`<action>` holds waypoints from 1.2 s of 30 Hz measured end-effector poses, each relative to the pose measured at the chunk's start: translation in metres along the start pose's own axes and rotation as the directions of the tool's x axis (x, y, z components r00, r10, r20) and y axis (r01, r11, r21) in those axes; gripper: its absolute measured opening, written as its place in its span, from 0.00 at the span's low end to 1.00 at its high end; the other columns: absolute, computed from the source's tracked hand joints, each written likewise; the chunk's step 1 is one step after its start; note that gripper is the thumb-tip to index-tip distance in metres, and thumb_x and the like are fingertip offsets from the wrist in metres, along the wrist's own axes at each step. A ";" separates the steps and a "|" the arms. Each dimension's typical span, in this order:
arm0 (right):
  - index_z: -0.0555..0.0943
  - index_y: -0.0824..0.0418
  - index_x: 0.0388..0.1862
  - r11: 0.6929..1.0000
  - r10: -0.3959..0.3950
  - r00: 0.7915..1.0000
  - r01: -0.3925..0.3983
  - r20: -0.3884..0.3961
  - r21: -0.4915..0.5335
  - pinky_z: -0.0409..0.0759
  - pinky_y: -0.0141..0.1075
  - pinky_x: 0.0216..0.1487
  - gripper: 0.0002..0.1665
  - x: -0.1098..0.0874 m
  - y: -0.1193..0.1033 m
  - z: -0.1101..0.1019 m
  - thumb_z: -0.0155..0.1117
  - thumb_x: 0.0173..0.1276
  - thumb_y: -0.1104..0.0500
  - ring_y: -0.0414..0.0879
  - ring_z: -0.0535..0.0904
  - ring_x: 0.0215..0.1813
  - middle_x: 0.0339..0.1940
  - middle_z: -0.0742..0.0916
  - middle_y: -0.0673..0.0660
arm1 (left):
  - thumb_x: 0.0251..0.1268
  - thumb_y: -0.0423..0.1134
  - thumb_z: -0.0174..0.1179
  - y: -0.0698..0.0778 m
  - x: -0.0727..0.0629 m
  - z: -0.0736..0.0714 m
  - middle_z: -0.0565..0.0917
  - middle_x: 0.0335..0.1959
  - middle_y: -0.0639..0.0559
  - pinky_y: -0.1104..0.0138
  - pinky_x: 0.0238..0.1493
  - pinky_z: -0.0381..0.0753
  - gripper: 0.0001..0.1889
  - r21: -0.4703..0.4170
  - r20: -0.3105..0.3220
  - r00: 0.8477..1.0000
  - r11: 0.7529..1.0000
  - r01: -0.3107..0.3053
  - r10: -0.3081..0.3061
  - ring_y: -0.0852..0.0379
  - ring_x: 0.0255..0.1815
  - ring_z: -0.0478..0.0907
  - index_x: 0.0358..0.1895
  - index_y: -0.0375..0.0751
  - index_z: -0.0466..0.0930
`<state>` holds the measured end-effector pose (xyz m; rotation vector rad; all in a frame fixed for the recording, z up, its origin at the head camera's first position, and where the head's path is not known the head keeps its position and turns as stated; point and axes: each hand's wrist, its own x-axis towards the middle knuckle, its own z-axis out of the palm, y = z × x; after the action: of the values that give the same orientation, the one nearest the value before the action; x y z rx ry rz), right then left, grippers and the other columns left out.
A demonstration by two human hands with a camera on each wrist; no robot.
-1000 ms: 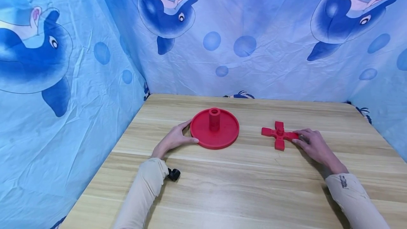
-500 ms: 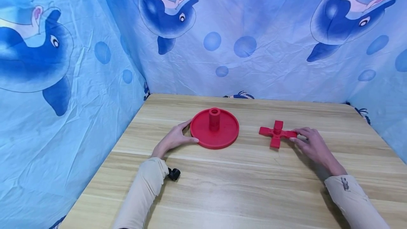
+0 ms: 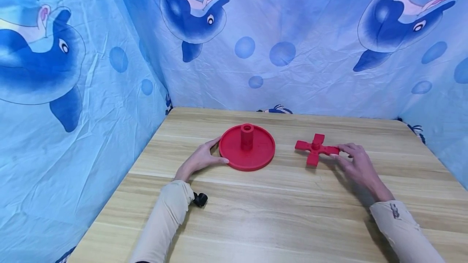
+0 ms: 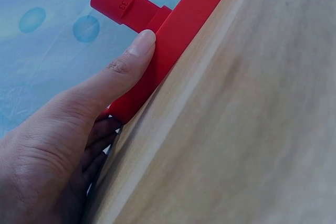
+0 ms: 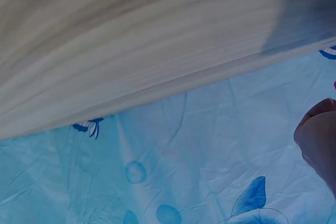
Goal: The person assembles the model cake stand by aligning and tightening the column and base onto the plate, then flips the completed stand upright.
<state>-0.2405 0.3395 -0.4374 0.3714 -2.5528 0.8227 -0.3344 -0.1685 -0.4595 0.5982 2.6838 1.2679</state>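
Note:
A round red base [image 3: 234,159] with a raised rim and an upright hollow post at its centre lies on the table. My left hand [image 3: 201,159] grips its left edge, thumb on the near side and fingers on the far side. The left wrist view shows the thumb [image 4: 123,72] along the red rim [image 4: 173,40]; the other fingers are partly hidden. To the right, my right hand [image 3: 360,167] pinches one arm of a red four-armed cross piece [image 3: 314,157], which has a short peg at its middle. The cross is slightly tilted, raised off the table.
The wooden table [image 3: 256,214] has its far edge against a blue cloth backdrop [image 3: 292,84] printed with dolphins. More of this cloth hangs along the left and right sides. A small black device [image 3: 200,200] sits at the left wrist.
My right hand has lifted the cross piece off the table and carried it a little left and away from me. The left hand and the round base have stayed in place.

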 end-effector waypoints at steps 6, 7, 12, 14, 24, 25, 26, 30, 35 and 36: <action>0.82 0.78 0.56 0.999 -0.021 0.997 0.023 -0.071 0.029 0.72 0.50 0.46 0.22 0.005 -0.009 0.005 0.74 0.67 0.67 0.65 0.73 0.52 0.50 0.83 0.73 | 0.52 0.62 0.78 0.000 -0.001 0.000 0.66 0.78 0.50 0.47 0.74 0.66 0.56 -0.004 0.001 1.000 1.000 0.002 -0.002 0.47 0.79 0.59 0.82 0.48 0.60; 0.82 0.77 0.56 0.999 -0.020 0.997 0.023 -0.078 0.035 0.73 0.49 0.45 0.22 0.006 -0.011 0.006 0.74 0.66 0.67 0.65 0.73 0.52 0.50 0.83 0.73 | 0.52 0.62 0.78 0.000 -0.001 0.000 0.66 0.78 0.50 0.46 0.74 0.66 0.56 -0.003 0.003 1.000 1.000 -0.002 0.002 0.47 0.79 0.59 0.82 0.47 0.60; 0.83 0.76 0.55 0.998 -0.018 0.995 0.025 -0.102 0.061 0.72 0.43 0.45 0.21 0.010 -0.022 0.009 0.74 0.65 0.69 0.63 0.73 0.52 0.48 0.84 0.72 | 0.53 0.62 0.78 0.001 -0.001 0.000 0.66 0.78 0.50 0.47 0.74 0.66 0.56 -0.002 0.000 1.000 1.000 0.000 0.000 0.48 0.79 0.59 0.83 0.48 0.59; 0.83 0.76 0.55 0.997 -0.015 0.994 0.023 -0.108 0.070 0.72 0.43 0.45 0.20 0.012 -0.026 0.011 0.74 0.66 0.68 0.63 0.73 0.52 0.48 0.84 0.72 | 0.52 0.62 0.78 0.002 -0.001 0.000 0.66 0.78 0.51 0.47 0.74 0.66 0.56 -0.005 -0.001 1.000 1.000 0.004 -0.004 0.48 0.79 0.59 0.83 0.49 0.59; 0.83 0.76 0.56 0.991 -0.008 0.989 0.028 -0.150 0.131 0.70 0.37 0.45 0.21 0.023 -0.040 0.023 0.74 0.66 0.69 0.60 0.73 0.53 0.49 0.84 0.71 | 0.51 0.63 0.78 0.001 -0.001 0.000 0.67 0.78 0.52 0.47 0.73 0.67 0.56 -0.011 -0.004 1.000 1.000 0.001 -0.001 0.49 0.79 0.59 0.82 0.50 0.60; 0.83 0.76 0.55 0.990 -0.011 0.988 0.032 -0.154 0.137 0.70 0.37 0.45 0.20 0.024 -0.041 0.024 0.74 0.66 0.68 0.60 0.73 0.53 0.49 0.84 0.71 | 0.51 0.64 0.78 0.000 0.000 0.000 0.67 0.78 0.52 0.47 0.73 0.67 0.56 -0.008 -0.004 1.000 1.000 0.000 0.000 0.49 0.79 0.59 0.83 0.51 0.60; 0.83 0.76 0.55 0.989 -0.013 0.988 0.036 -0.157 0.141 0.70 0.37 0.45 0.20 0.024 -0.043 0.025 0.74 0.67 0.68 0.60 0.73 0.53 0.49 0.84 0.71 | 0.51 0.64 0.78 0.000 0.000 0.000 0.67 0.78 0.52 0.47 0.73 0.66 0.57 -0.006 -0.004 1.000 1.000 0.000 0.000 0.48 0.79 0.59 0.83 0.51 0.60; 0.83 0.75 0.55 0.986 -0.010 0.987 0.036 -0.159 0.161 0.70 0.37 0.46 0.19 0.027 -0.047 0.029 0.73 0.68 0.66 0.60 0.73 0.54 0.50 0.84 0.71 | 0.51 0.64 0.78 -0.001 -0.001 -0.001 0.67 0.78 0.51 0.46 0.74 0.65 0.57 -0.003 -0.004 1.000 1.000 -0.004 0.004 0.48 0.79 0.58 0.83 0.50 0.60; 0.83 0.75 0.55 0.984 -0.003 0.987 0.031 -0.159 0.174 0.70 0.37 0.46 0.19 0.030 -0.050 0.035 0.73 0.68 0.67 0.59 0.73 0.54 0.50 0.84 0.71 | 0.51 0.64 0.78 -0.002 -0.001 -0.001 0.67 0.78 0.52 0.47 0.73 0.66 0.57 -0.005 0.000 1.000 1.000 -0.004 0.004 0.48 0.79 0.59 0.82 0.50 0.60; 0.83 0.75 0.56 0.985 -0.002 0.987 0.030 -0.158 0.173 0.70 0.37 0.46 0.19 0.031 -0.051 0.036 0.73 0.68 0.66 0.59 0.73 0.54 0.50 0.84 0.70 | 0.51 0.64 0.78 -0.002 -0.002 -0.001 0.67 0.78 0.52 0.47 0.73 0.66 0.57 -0.006 0.000 1.000 1.000 -0.004 0.004 0.49 0.79 0.59 0.82 0.50 0.60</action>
<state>-0.2596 0.2744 -0.4245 0.3651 -2.3368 1.0313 -0.3337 -0.1706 -0.4606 0.6031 2.6795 1.2767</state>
